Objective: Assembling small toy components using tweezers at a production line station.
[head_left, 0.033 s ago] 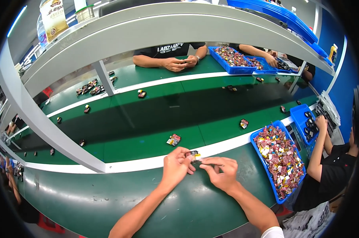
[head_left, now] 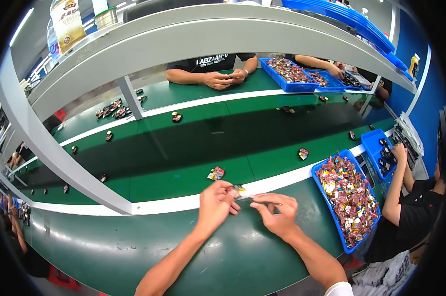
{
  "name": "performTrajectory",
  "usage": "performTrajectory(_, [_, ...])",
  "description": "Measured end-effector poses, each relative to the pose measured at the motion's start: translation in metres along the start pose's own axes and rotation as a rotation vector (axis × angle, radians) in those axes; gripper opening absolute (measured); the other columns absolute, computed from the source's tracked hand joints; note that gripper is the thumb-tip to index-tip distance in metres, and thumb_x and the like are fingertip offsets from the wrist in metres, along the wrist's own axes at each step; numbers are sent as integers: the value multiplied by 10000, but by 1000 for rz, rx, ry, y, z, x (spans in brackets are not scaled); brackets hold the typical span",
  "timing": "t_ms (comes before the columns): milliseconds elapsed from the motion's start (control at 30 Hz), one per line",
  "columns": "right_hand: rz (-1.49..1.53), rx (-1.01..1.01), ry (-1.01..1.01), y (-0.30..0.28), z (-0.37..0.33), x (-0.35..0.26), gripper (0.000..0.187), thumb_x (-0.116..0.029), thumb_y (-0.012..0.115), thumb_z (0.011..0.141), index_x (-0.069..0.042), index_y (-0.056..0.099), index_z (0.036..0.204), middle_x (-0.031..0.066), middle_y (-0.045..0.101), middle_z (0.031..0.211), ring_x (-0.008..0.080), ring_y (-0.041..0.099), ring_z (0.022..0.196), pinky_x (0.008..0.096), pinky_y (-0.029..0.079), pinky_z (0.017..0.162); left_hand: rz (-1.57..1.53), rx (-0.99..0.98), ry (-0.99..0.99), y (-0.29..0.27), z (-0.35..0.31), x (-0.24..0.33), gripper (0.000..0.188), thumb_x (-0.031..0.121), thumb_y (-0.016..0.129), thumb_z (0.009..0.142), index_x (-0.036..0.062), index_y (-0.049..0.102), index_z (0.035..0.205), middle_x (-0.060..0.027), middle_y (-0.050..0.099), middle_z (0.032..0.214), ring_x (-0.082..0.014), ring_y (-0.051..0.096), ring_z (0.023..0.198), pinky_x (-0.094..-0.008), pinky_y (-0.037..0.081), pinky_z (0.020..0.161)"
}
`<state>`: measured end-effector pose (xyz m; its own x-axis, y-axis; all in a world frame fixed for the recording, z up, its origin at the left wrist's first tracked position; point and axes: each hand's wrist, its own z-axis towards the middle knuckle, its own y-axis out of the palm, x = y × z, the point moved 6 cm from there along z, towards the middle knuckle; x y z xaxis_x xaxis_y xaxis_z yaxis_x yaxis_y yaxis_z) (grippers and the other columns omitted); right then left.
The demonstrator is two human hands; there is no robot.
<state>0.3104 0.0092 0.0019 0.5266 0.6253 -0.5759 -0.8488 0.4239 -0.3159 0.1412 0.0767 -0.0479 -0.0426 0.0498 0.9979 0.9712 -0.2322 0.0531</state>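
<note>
My left hand is closed around a small black-and-yellow piece, which sticks out past the fingertips above the table's far edge. Thumb and forefinger of my right hand are pinched together just right of it. A thin pale strip seems to run from the piece to that pinch, too small to make out clearly. Just beyond my left hand, a small red, white and yellow packet lies on the green conveyor belt.
To my right stands a blue tray heaped with small colourful packets. Beyond it a person handles dark parts in another blue tray. Several small packets dot the belt. A grey shelf beam crosses above, and a slanted post rises at left.
My left hand has shifted slightly left and my right hand slightly right, so the gap between their fingertips is wider. Packets on the belt look almost unmoved.
</note>
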Motion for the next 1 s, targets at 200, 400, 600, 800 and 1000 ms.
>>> performTrajectory(200, [31,63,41,-4,3,3,137,-6,814,752,-42,734,858,40,776,907,72,411,398,224,351,424,152,509,126,-124,38,35,180,27,602,944,-104,604,1068,-160,675,871,-192,708,614,-295,560,451])
performTrajectory(400, [-8,19,10,-4,3,3,157,-11,819,744,-51,736,871,22,770,873,80,420,397,240,361,422,1308,866,232,-147,36,69,242,116,682,881,-92,651,1002,-268,651,958,-420,671,803,-472,559,698])
performTrajectory(600, [-30,23,-41,-3,2,-1,165,-19,824,737,-67,739,870,15,758,820,99,428,391,248,367,424,995,16,569,-71,62,70,177,44,708,791,72,757,959,-88,724,1011,-325,693,890,-402,561,777])
performTrajectory(800, [-29,34,-21,-2,2,0,163,-33,829,735,-76,743,867,16,722,719,104,426,388,252,362,425,1075,-198,286,-60,79,50,204,25,749,748,75,771,945,-88,732,987,-269,699,856,-378,551,763])
performTrajectory(1000, [-64,27,-45,-2,1,3,166,-50,836,732,-88,746,866,3,605,560,124,430,387,269,357,419,1165,-148,215,-65,81,49,132,22,745,740,45,754,870,-102,726,898,-266,688,809,-377,542,751])
